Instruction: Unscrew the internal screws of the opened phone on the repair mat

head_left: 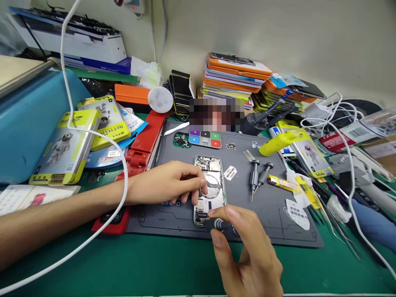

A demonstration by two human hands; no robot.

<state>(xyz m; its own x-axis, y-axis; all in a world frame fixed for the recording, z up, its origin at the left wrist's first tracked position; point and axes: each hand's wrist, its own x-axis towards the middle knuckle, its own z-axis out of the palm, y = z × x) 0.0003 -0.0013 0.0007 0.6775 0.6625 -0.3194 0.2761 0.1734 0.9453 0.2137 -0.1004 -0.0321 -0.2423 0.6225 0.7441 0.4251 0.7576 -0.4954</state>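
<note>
Head view: right fingers clamp a screwdriver; left fingers curl over the phone, grip unclear.

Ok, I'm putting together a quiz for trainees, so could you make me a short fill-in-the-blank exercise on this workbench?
1. The opened phone lies on a ____ mat.
2. The ____ hand holds a dark tool.
3. Lying close together on the mat are ____ screwdrivers.
4. The cable crossing in front of the left forearm is ____.

Missing words: grey; right; two; white.
</note>
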